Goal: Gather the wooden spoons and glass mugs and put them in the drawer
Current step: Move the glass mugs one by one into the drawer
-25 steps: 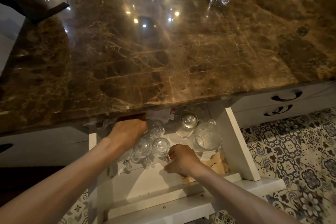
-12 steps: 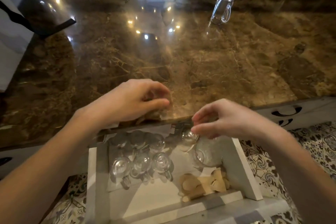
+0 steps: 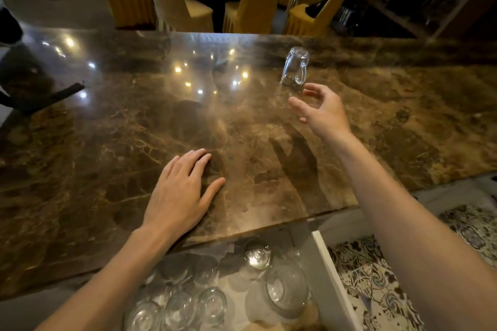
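A glossy brown marble worktop (image 3: 113, 142) spans the scene. Beyond its far edge stand yellow-covered chairs (image 3: 252, 0). Patterned floor tiles (image 3: 376, 285) show near right.

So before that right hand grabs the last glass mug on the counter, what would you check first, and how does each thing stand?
1. Right hand open and empty: ok, fingers spread, nothing in it.
2. Clear glass mug within reach: ok, it stands upside down on the brown marble counter, just beyond the fingertips, not yet touched.
3. Path to the mug free: ok, nothing lies between hand and mug.
4. Left hand out of the way: ok, flat on the counter, empty.
5. White drawer open: ok, glassware shows inside.
6. Room left in the drawer for one more mug: cannot tell, the glasses crowd it and part lies out of view.
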### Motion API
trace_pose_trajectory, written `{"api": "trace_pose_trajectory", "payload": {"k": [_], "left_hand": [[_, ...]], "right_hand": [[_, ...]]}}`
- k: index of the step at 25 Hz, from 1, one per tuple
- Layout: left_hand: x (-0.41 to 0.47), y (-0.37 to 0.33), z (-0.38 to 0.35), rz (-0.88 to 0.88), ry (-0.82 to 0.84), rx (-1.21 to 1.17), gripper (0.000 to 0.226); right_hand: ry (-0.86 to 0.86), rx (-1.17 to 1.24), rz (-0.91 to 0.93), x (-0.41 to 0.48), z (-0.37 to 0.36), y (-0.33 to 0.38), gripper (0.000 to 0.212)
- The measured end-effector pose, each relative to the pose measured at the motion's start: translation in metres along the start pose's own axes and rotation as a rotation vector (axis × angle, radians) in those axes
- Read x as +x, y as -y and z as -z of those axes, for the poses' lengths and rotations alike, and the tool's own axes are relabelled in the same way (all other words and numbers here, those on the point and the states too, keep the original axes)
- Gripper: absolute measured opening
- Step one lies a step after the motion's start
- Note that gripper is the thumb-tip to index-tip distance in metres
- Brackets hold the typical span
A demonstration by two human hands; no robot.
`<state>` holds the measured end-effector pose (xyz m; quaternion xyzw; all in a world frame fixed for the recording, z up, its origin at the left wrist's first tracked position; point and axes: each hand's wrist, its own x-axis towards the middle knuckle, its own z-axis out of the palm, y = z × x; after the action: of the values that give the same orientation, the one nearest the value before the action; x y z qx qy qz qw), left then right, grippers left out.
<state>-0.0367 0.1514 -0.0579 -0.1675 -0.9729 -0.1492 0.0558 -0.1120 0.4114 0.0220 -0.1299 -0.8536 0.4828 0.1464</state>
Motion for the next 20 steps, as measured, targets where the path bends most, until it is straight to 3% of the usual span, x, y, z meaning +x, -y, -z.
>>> {"api": "trace_pose_trajectory", "payload": {"k": [5,14,20], "left_hand": [[0.002,-0.002,0.0,0.013,0.008,0.041,0.067],[0.009,-0.001,-0.001,0.016,0.004,0.037,0.062],[0.011,0.0,-0.002,0.007,-0.005,0.044,0.061]], "right_hand": [[-0.175,0.212,-0.205,0.074,-0.01,-0.025,0.046],[-0.195,-0.2,-0.119,0.155,-0.026,-0.046,0.029],[-0.233,-0.296,-0.117,0.165,-0.03,-0.048,0.022]]}}
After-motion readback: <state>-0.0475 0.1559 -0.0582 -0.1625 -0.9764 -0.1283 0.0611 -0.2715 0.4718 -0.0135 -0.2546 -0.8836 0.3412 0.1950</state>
